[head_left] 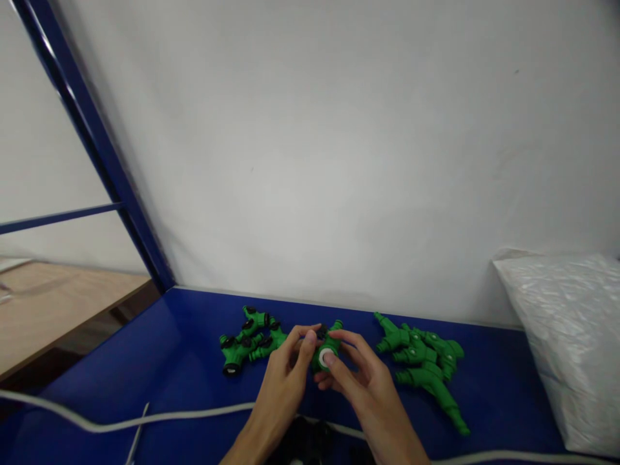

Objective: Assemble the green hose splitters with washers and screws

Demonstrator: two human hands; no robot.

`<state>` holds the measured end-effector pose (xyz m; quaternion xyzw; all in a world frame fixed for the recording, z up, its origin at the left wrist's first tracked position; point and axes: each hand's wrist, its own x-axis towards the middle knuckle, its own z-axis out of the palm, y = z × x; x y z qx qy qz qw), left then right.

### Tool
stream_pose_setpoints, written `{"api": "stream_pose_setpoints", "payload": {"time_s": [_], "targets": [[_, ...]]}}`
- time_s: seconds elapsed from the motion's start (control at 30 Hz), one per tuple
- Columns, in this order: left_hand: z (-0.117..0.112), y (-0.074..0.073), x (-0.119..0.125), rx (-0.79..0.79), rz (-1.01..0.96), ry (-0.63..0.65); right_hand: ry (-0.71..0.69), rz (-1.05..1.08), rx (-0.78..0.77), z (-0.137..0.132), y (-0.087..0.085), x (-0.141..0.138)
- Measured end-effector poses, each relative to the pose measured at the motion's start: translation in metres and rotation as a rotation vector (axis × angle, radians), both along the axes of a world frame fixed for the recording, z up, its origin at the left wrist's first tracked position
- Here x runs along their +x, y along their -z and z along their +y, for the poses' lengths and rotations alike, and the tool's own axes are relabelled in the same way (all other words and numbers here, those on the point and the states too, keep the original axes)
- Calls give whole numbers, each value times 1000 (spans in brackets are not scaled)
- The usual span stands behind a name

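Both my hands meet over the blue table [159, 361] and hold one green plastic hose fitting [328, 343] with a white ring at its end. My left hand [285, 387] pinches it from the left, fingers closed round it. From the right, my right hand [371, 391] grips the same piece, thumb pressed on the white ring. A pile of green fittings with black parts [247, 341] lies just left of my hands. To the right lies another pile of plain green fittings [423, 368].
A white wall [339, 161] rises right behind the table. A white plastic bag [566, 336] sits at the right edge. A grey cable [121, 423] runs across the table's near side. A blue frame post [97, 148] and a wooden bench [53, 303] stand at left.
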<state>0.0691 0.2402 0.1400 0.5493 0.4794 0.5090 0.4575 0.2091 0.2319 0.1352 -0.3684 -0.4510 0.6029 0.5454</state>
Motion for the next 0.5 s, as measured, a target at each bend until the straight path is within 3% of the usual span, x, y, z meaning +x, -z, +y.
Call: {"api": "stream_pose_setpoints", "payload": {"time_s": [0.13, 0.3, 0.5], "targets": [[-1, -11, -2, 105, 46, 34, 45, 14, -5, 4, 1, 8], [2, -14, -5, 224, 233, 13, 21, 27, 0, 3, -1, 10], [0, -20, -6, 227, 324, -70, 28, -105, 88, 0, -8, 7]]}}
